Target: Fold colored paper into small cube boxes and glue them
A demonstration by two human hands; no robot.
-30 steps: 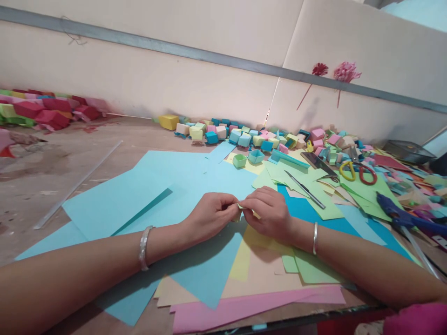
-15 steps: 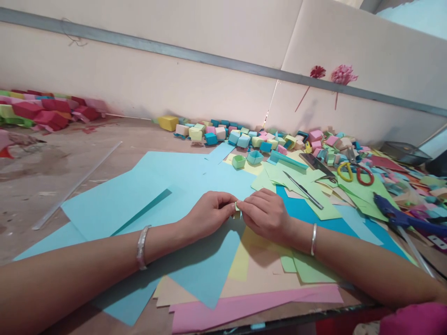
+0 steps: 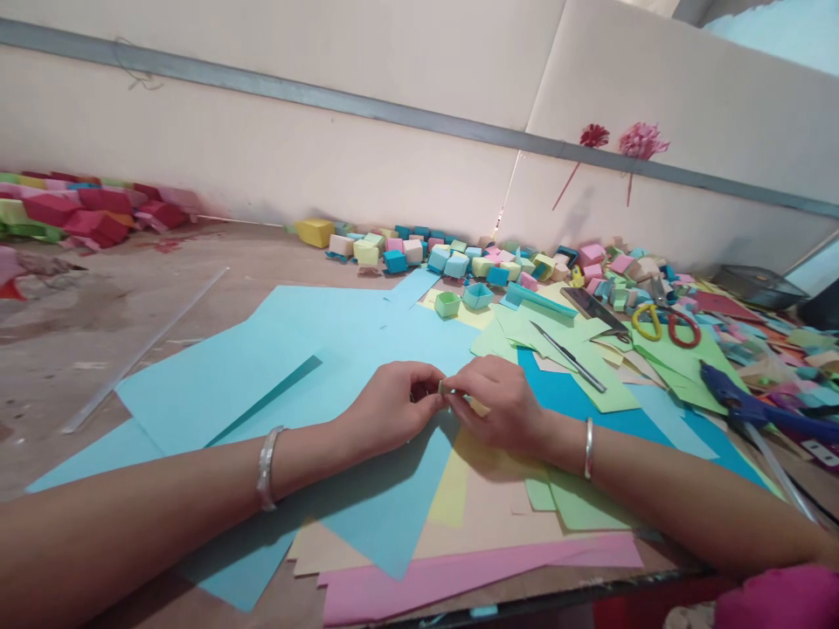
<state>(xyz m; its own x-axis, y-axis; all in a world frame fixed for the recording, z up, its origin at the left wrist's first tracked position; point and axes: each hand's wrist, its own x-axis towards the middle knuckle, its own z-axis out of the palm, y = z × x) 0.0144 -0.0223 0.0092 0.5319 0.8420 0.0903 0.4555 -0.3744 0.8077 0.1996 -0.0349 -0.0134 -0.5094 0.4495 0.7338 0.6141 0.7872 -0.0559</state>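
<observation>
Both hands meet just above the light blue paper [image 3: 367, 323] in the middle of the table. My left hand [image 3: 397, 404] pinches a small piece of pale green paper [image 3: 442, 388] between thumb and fingers. From the other side my right hand [image 3: 495, 397] grips the same piece with its fingertips. Most of the paper piece is hidden by the fingers, so its folded shape is hard to make out. Beyond the hands stand a small open green paper box [image 3: 447, 304] and a light blue paper box [image 3: 478, 295].
Many small coloured paper boxes [image 3: 399, 260] line the wall, with red ones [image 3: 98, 225] at far left. On the right lie a silver pen [image 3: 567, 356], scissors [image 3: 665, 323], a phone [image 3: 595, 311] and a blue glue gun [image 3: 740, 397]. A clear strip [image 3: 148, 349] lies left.
The right hand's fingers have shifted and opened slightly around the small paper piece, and less of the piece shows. The left hand stays nearly in place.
</observation>
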